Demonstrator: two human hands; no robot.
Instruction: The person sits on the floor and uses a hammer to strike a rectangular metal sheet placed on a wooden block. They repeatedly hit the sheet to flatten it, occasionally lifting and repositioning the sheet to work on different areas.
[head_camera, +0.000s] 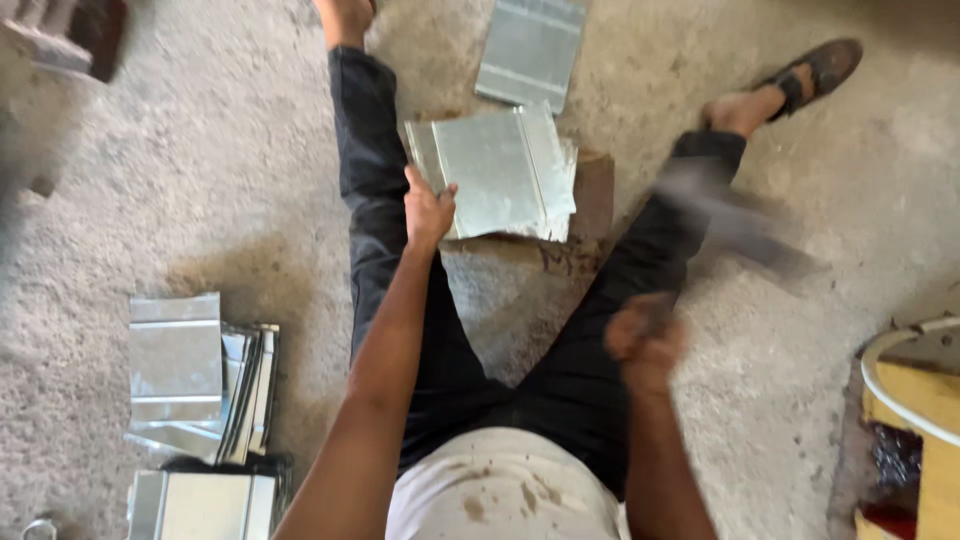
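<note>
Galvanised metal sheet (500, 172) lies on a wooden block (590, 200) between your legs, at twelve o'clock from your lap. Your left hand (428, 212) presses its near-left corner, fingers curled over the edge. Your right hand (645, 335) is wrapped round the handle of a hammer (735, 225), raised at three o'clock of the sheet and blurred in motion. Keep the sheet flat on the block and your holding fingers well away from the fold you strike — land the blows squarely. More sheets (195, 375) are stacked on the floor (200, 150) at eight o'clock.
</note>
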